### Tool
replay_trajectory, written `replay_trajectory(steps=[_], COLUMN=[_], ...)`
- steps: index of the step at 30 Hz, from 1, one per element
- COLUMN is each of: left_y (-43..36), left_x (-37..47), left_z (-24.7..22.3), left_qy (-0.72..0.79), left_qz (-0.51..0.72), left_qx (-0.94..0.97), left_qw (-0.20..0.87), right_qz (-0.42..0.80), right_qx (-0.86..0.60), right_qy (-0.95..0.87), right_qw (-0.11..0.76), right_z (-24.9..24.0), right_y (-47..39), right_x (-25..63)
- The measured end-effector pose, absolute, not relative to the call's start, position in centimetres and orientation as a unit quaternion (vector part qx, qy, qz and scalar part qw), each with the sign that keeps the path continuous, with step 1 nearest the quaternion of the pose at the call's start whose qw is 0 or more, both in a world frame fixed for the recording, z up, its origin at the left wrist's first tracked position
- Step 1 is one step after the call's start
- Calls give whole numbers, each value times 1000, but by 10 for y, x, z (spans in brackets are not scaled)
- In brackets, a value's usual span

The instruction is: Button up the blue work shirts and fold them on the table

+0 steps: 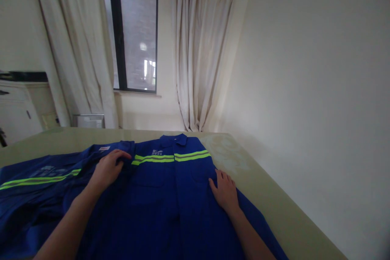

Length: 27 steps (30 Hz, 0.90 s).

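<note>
A blue work jacket (154,195) lies front up, its collar at the far end and a yellow-green reflective stripe across the chest. My left hand (109,169) rests at the jacket's left shoulder side, fingers bent a little and thumb apart, where it meets a second blue garment. My right hand (224,189) lies on the jacket's right side near the sleeve, its fingers spread flat on the cloth. The second blue garment (51,170), with a similar stripe and printing, lies crumpled on the left. The jacket's lower end runs out of view.
Both garments lie on a pale green table (265,178). A white wall (310,101) runs along its right side. Behind stand a window (138,32) and beige curtains (201,48). A white cabinet (18,105) is at the far left.
</note>
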<state>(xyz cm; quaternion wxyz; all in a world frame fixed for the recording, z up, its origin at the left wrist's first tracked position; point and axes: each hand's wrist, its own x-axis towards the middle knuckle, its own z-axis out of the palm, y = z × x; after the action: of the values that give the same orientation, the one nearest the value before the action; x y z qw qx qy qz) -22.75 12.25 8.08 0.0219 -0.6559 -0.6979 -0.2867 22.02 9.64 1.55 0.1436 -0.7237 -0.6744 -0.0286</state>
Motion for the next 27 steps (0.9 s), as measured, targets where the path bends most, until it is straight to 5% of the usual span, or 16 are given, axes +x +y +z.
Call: replay_trajectory(steps=[5, 13, 21, 27], left_y=[121, 94, 109, 108], left_x=[-180, -200, -99, -93], left_z=[92, 98, 42, 3], left_qy=[-562, -778, -630, -616], left_qz=[-228, -265, -133, -122], left_qx=[-795, -473, -764, -778], left_qw=[-7, 317, 35, 4], right_qz=[-17, -15, -43, -80], right_qx=[-723, -719, -697, -652], right_qy=[-675, -675, -687, -713], right_qw=[145, 164, 199, 244], right_z=[13, 15, 13, 15], right_y=[96, 98, 101, 96], right_x=[225, 222, 222, 225])
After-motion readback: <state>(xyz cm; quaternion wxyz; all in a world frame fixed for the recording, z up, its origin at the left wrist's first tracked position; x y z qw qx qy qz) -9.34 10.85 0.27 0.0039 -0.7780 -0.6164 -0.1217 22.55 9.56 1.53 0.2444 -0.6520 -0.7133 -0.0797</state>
